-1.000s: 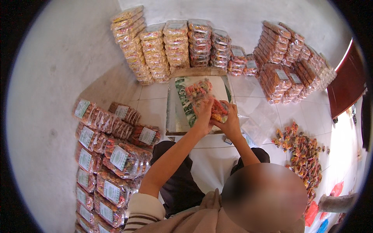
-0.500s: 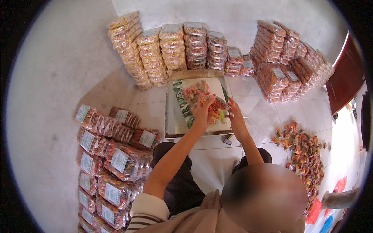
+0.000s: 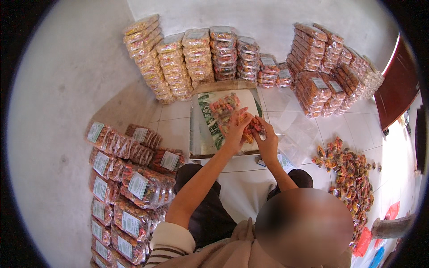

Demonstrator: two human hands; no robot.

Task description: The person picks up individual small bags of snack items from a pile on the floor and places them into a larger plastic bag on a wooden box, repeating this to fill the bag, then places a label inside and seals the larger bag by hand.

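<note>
A clear plastic bag of small colourful wrapped sweets (image 3: 225, 106) lies on a low table (image 3: 195, 134), its near end between my hands. My left hand (image 3: 235, 133) grips the left side of that near end, fingers curled over it. My right hand (image 3: 267, 142) closes on its right side, thumb toward the left hand. Reddish and yellow pieces show between the hands; my fingers hide part of the bag. A white and green label (image 3: 285, 161) shows beside my right forearm; whether it lies on the floor cannot be told.
Stacks of filled bags (image 3: 196, 51) stand along the wall, with more brown packs (image 3: 315, 89) at the far right. Labelled packs (image 3: 129, 223) are piled at my left. Loose sweets (image 3: 351, 178) heap on the floor at right, near thin clear plastic bags (image 3: 297, 138).
My right hand has moved left and down from beside the bag and closed on its near end. The left hand has shifted slightly. A white and green label now shows by my right forearm.
</note>
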